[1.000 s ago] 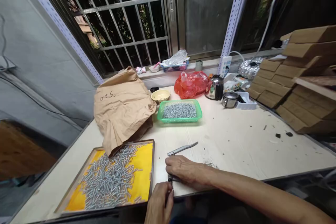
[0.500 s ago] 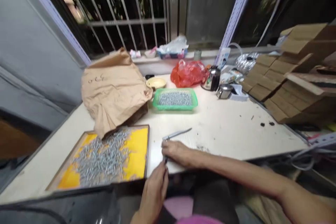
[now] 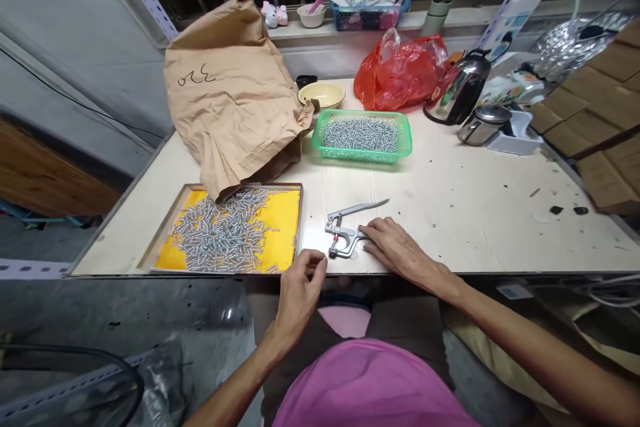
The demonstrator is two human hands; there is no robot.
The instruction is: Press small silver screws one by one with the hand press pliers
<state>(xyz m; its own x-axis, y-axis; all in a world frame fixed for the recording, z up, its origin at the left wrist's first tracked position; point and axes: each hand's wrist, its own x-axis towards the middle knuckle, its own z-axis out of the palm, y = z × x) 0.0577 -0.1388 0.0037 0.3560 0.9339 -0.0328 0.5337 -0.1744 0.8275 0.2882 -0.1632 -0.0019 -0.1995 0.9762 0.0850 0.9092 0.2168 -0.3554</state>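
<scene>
A pair of silver snap-fastener pliers [image 3: 345, 233] lies at the table's front edge, its spring and a small red part showing and its upper handle raised apart from the lower. My right hand [image 3: 400, 250] comes in from the right, its fingers closed at the lower handle, which they partly cover. Just left of the pliers' jaw is my left hand [image 3: 303, 287], thumb and fingertips pinched together. A tiny bright spot shows at those fingertips, too small to name. Left of this hand, a shallow yellow-bottomed tray [image 3: 283, 230] holds a heap of small silver spring-like pieces [image 3: 220, 233].
Behind the pliers stands a green plastic basket [image 3: 363, 155] filled with similar metal pieces. A large brown paper bag [image 3: 235, 107] overhangs the tray. Farther back are a yellow bowl [image 3: 323, 93], red plastic bag [image 3: 400, 73], kettle [image 3: 460, 90] and steel canister [image 3: 484, 125]. Cardboard boxes [image 3: 595, 107] stand right.
The view has tilted down. My right hand has shifted right from over the pliers to their lower handle, uncovering the jaw. My left hand is now beside the jaw, its fingertips pinched.
</scene>
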